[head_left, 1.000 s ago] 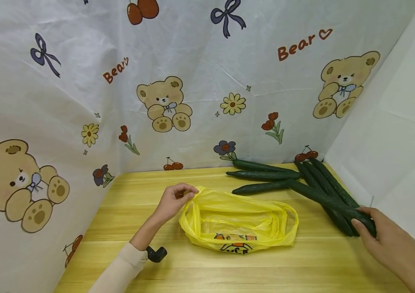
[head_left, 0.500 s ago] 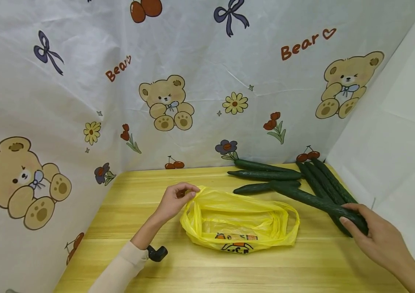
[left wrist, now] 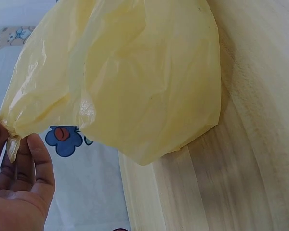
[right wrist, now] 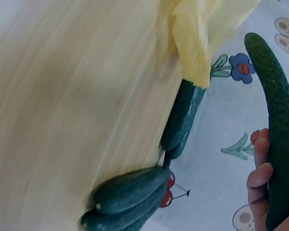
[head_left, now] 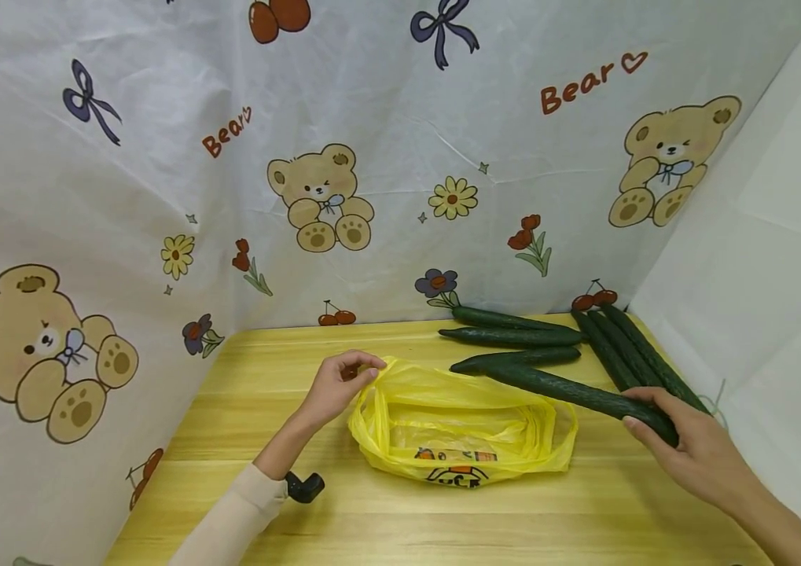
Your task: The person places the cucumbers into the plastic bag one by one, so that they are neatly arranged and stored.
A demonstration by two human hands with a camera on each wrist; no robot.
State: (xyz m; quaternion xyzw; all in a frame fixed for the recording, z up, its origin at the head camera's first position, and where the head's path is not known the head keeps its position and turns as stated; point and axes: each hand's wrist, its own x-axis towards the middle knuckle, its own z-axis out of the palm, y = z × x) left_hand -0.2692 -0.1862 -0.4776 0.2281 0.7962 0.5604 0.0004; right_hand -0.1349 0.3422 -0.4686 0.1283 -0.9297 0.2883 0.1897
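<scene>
A yellow plastic bag (head_left: 460, 472) stands on the table with its mouth gaping upward. My left hand (head_left: 335, 391) pinches the bag's upper left edge. In the left wrist view, a gathered bit of the bag (left wrist: 154, 82) is held between the thumb and fingers of the left hand (left wrist: 24, 202). My right hand (head_left: 697, 452) grips a long dark green cucumber (head_left: 577, 391) by its near end. The cucumber slants leftward, its far end behind and above the bag's right part. In the right wrist view, fingers (right wrist: 260, 185) curl round this cucumber (right wrist: 274, 96).
Several cucumbers (head_left: 513, 338) lie at the back of the table, pointing sideways. More cucumbers (head_left: 655, 365) lie side by side along the right wall. A printed white sheet (head_left: 386, 173) rises behind the wooden table (head_left: 400, 531). A black object (head_left: 305, 487) sits at the left wrist.
My right hand has carried the cucumber leftward, away from the right-hand pile and toward the bag. The left hand stays in place, pinching the bag's edge.
</scene>
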